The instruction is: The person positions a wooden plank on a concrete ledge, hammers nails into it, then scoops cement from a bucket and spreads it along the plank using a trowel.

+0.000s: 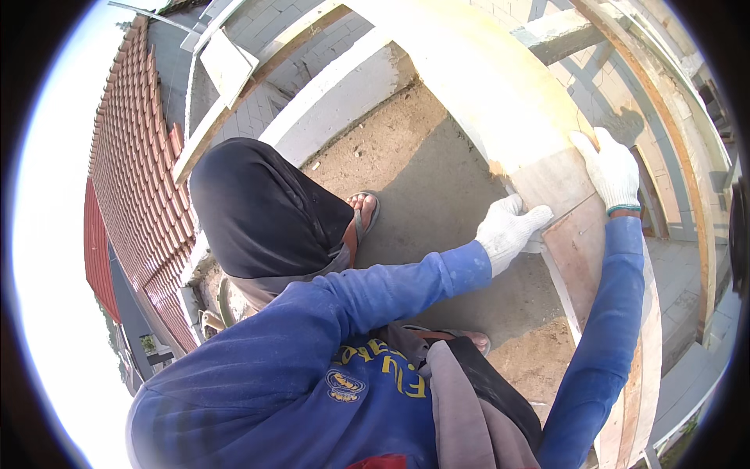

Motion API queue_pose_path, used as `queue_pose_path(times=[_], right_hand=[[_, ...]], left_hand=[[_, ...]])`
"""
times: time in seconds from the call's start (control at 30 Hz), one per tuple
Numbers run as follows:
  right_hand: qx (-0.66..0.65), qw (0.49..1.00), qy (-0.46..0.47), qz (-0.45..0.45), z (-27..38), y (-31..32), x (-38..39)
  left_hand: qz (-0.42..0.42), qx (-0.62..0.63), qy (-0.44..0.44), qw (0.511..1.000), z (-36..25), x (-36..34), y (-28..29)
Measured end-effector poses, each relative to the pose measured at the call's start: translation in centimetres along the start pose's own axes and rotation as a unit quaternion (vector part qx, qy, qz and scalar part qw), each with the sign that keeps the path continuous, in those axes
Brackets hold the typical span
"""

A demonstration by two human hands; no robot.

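A pale brownish tile point(553, 181) lies across the top of a narrow, curving ledge point(476, 70), between my two white-gloved hands. My left hand point(506, 233) grips its inner edge near the joint, thumb reaching onto the edge and other fingers partly hidden below. On the outer edge, my right hand point(611, 170) is wrapped over the side, with some fingers out of sight. A second, similar tile point(580, 246) adjoins it on the near side, a thin dark joint line between them. Beyond, the ledge's surface is bright and yellowish in the sunlight.
I stand in sandals on a sandy concrete floor point(445, 195) inside a low white wall point(336, 98). A timber beam point(258, 74) crosses at the upper left, beside a red tiled roof point(137, 172). Past the ledge, a wooden rail point(687, 172) stands above a drop to lower paving.
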State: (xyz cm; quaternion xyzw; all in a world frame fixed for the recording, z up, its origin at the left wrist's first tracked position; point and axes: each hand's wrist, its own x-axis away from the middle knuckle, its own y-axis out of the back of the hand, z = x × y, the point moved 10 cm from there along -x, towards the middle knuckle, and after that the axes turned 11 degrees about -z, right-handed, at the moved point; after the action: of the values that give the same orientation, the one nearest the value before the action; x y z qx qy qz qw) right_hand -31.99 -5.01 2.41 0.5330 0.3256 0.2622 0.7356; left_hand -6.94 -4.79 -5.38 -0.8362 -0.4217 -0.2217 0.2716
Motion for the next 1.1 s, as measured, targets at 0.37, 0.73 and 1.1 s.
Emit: queue_pose_path(times=[0.37, 0.73, 1.1], right_hand=[[0.016, 0.998, 0.037, -0.045, 0.5, 0.8, 0.4], [0.049, 0.998, 0.014, -0.04, 0.7, 0.1, -0.4], [0.046, 0.999, 0.009, -0.006, 1.3, -0.4, -0.1]], left_hand=[[-0.175, -0.01, -0.046, 0.983, -6.9, -4.0, 7.6], [-0.361, 0.103, -0.292, 0.88, -23.1, -18.2, 19.1], [-0.349, 0.193, -0.184, 0.898, -22.1, -16.2, 18.5]])
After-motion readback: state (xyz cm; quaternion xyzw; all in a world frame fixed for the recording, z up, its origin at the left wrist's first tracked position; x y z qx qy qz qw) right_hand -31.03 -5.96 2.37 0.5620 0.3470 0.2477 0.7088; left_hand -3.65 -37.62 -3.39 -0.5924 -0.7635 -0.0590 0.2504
